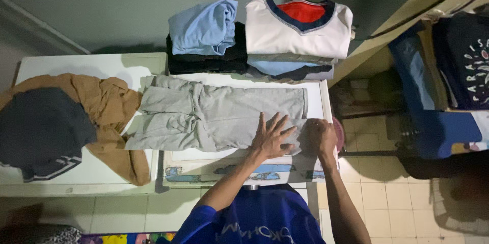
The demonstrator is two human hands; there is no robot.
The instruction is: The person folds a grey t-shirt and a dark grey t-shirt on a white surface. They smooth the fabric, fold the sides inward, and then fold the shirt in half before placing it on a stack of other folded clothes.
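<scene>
Two bare hands press on a pair of grey shorts (219, 117) spread lengthwise across a white table (244, 165) with worn blue patches along its near edge; the left hand (272, 137) lies open and flat on the cloth, fingers fanned wide, near the right end of the garment; the right hand (322, 137) sits just beside it at the very end of the shorts, fingers curled down over the fabric at the table's right edge, though whether it pinches the cloth cannot be told; the person's blue shirt (254, 221) fills the bottom of the view. Behind the shorts, against the green wall (127, 10), stand two stacks of folded clothes; the left stack is a light blue garment (204, 27) on top of dark folded clothes (209, 61); the right stack is topped by a white shirt (298, 33) with a navy collar and red lining, with more folded pieces beneath it. To the left, on a second white surface (91, 66) touching the table, lies a loose brown garment (109, 117); a dark grey garment (43, 129) is heaped over its left part. On the right, beyond the tiled floor (377, 193), dark clothes with printed designs (466, 61) sit beside a blue item (433, 122).
</scene>
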